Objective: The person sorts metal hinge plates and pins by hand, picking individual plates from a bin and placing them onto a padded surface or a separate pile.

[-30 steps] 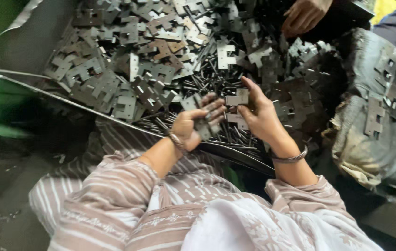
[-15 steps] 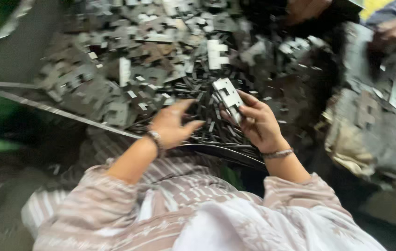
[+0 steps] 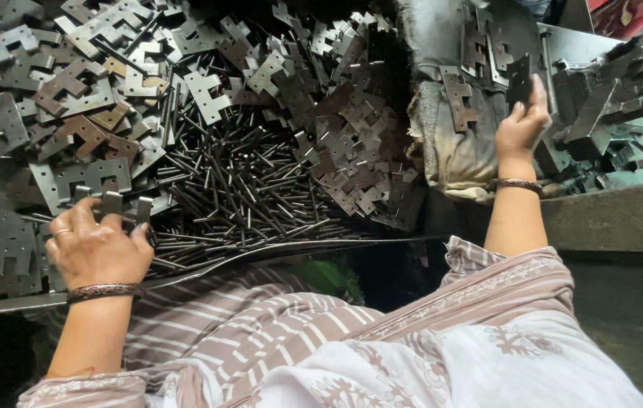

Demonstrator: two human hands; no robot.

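A big heap of flat grey metal hinge plates (image 3: pixel 208 94) fills the tray in front of me, with a patch of thin dark metal pins (image 3: pixel 238 189) in its middle. My left hand (image 3: pixel 98 245) rests on the heap at the lower left, fingers curled over a notched plate (image 3: pixel 114 204). My right hand (image 3: pixel 522 125) is raised at the right, holding a dark metal plate (image 3: pixel 519 79) upright against a grey sack (image 3: pixel 450 143) with more plates on it. Both wrists wear bangles.
A thin sheet-metal tray edge (image 3: pixel 261 253) runs across in front of my lap. To the far right lies a pile of assembled metal parts (image 3: pixel 616 98) behind a grey ledge (image 3: pixel 616 215). My striped and patterned clothing fills the bottom.
My hands were together at the pile's middle, handling one plate. They have since parted: the left went down to the lower left of the heap, the right swung out to the sack with a plate.
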